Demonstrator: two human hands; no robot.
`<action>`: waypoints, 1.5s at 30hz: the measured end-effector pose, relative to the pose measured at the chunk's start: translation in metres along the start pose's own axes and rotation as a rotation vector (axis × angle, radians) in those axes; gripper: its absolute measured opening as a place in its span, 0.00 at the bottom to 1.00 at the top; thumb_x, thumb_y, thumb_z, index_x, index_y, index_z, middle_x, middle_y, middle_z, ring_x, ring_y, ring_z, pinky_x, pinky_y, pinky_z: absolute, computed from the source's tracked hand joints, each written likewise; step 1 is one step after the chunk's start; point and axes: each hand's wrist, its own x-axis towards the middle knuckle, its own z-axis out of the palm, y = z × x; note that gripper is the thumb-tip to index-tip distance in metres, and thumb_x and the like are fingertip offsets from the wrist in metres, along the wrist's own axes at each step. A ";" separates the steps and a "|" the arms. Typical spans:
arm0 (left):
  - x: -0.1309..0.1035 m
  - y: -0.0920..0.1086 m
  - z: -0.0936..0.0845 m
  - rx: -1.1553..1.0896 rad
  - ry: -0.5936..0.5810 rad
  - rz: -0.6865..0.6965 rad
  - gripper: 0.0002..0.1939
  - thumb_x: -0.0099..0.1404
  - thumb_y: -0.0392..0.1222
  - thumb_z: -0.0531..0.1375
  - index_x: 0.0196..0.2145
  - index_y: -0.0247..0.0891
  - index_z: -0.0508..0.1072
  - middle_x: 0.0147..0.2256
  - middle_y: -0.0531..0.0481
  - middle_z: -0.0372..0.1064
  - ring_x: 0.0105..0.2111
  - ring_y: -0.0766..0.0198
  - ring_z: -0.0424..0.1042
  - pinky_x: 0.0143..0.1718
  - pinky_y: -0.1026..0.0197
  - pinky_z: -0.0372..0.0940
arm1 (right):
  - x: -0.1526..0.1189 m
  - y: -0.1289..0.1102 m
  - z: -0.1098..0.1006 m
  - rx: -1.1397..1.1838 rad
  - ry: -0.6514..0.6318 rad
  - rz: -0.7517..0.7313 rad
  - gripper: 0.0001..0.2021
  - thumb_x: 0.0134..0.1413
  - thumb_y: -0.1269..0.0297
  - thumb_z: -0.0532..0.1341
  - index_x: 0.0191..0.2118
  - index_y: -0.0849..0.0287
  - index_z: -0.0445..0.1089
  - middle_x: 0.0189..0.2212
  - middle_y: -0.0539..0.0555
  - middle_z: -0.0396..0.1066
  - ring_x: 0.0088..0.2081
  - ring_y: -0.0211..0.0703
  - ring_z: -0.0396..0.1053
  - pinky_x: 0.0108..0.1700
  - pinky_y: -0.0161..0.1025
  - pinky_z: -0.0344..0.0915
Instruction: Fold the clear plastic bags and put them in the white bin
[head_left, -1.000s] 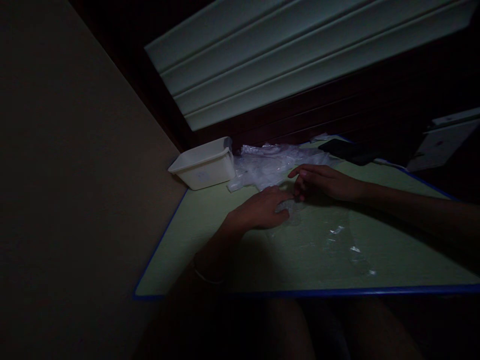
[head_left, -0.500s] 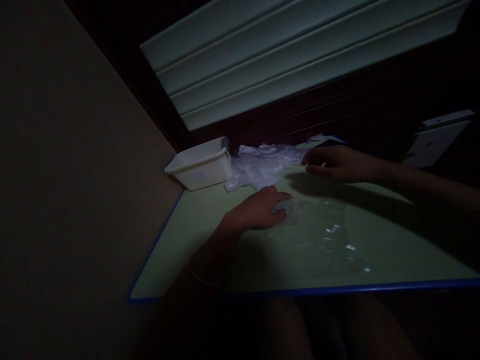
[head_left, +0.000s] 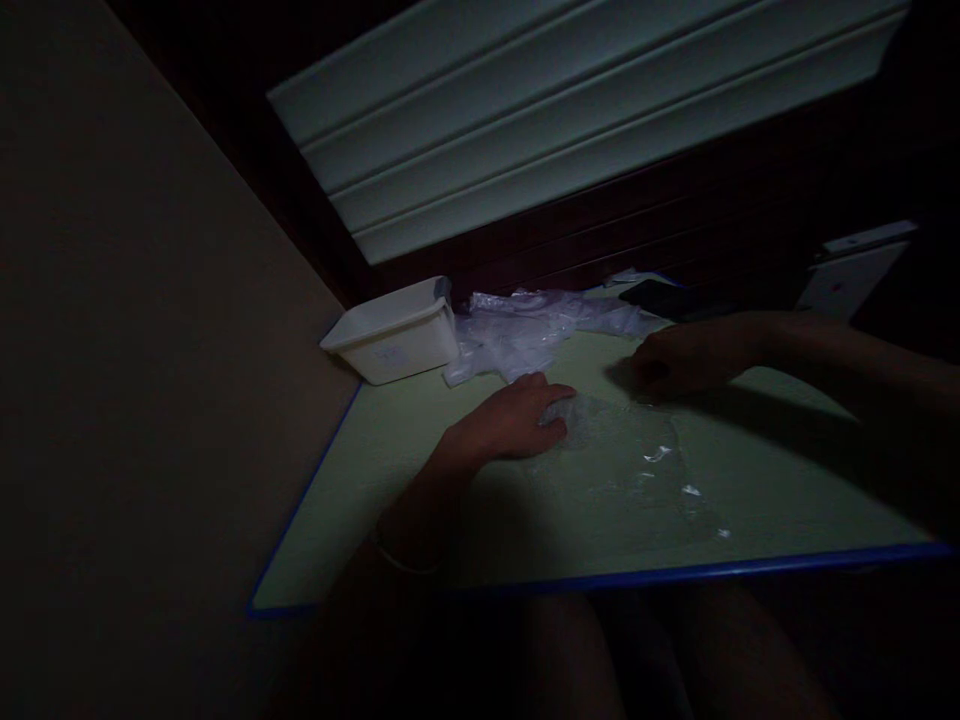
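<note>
A clear plastic bag (head_left: 630, 480) lies spread on the green tabletop, with bright glints along its right side. My left hand (head_left: 517, 415) rests at its upper left, thumb and fingers closed around a crumpled part of the film. By the bag's upper right corner is my right hand (head_left: 686, 358), its fingers curled into a pinch. Shadow hides what those fingertips hold, if anything. Beyond both hands lies a loose pile of clear plastic bags (head_left: 517, 330).
A white plastic bin (head_left: 397, 345) stands at the back left, beside the wall. The green table (head_left: 337, 520) has a blue edge. A dark flat object (head_left: 660, 297) lies at the back, and a pale box-like object (head_left: 851, 280) is at the far right.
My right hand has come away from the pile, toward me and slightly right, to the bag's upper corner, and its fingers have curled in. My left hand stays on the bag.
</note>
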 end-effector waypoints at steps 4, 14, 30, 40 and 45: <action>0.000 0.002 -0.001 0.011 -0.002 0.002 0.25 0.66 0.42 0.53 0.59 0.40 0.64 0.43 0.44 0.65 0.46 0.56 0.66 0.51 0.55 0.61 | 0.001 0.005 -0.005 0.027 0.015 -0.029 0.11 0.53 0.58 0.59 0.30 0.62 0.69 0.26 0.52 0.69 0.29 0.42 0.66 0.30 0.38 0.58; 0.000 0.002 -0.001 0.020 -0.008 -0.004 0.24 0.66 0.43 0.53 0.59 0.41 0.64 0.43 0.44 0.66 0.46 0.57 0.66 0.50 0.55 0.62 | -0.005 -0.002 -0.004 0.576 -0.046 0.023 0.18 0.51 0.46 0.61 0.37 0.57 0.64 0.29 0.55 0.74 0.29 0.47 0.73 0.31 0.41 0.69; 0.001 0.006 -0.005 0.018 -0.025 -0.009 0.21 0.66 0.42 0.52 0.55 0.40 0.67 0.41 0.45 0.66 0.44 0.57 0.67 0.48 0.55 0.62 | 0.003 -0.014 0.004 0.869 -0.095 -0.103 0.20 0.55 0.43 0.59 0.36 0.57 0.64 0.29 0.54 0.74 0.26 0.44 0.73 0.26 0.37 0.66; 0.001 0.003 -0.003 0.024 -0.015 0.021 0.21 0.66 0.42 0.52 0.56 0.40 0.66 0.42 0.44 0.66 0.45 0.56 0.67 0.48 0.54 0.62 | 0.002 -0.010 0.001 0.690 -0.092 -0.190 0.20 0.56 0.44 0.59 0.38 0.59 0.64 0.27 0.53 0.71 0.29 0.43 0.71 0.32 0.38 0.67; 0.000 0.000 0.000 0.032 0.002 0.008 0.24 0.67 0.44 0.52 0.59 0.40 0.63 0.44 0.44 0.66 0.46 0.56 0.66 0.50 0.55 0.62 | -0.007 -0.013 -0.003 0.544 -0.154 -0.078 0.32 0.47 0.43 0.64 0.52 0.58 0.60 0.27 0.51 0.72 0.28 0.44 0.70 0.29 0.38 0.65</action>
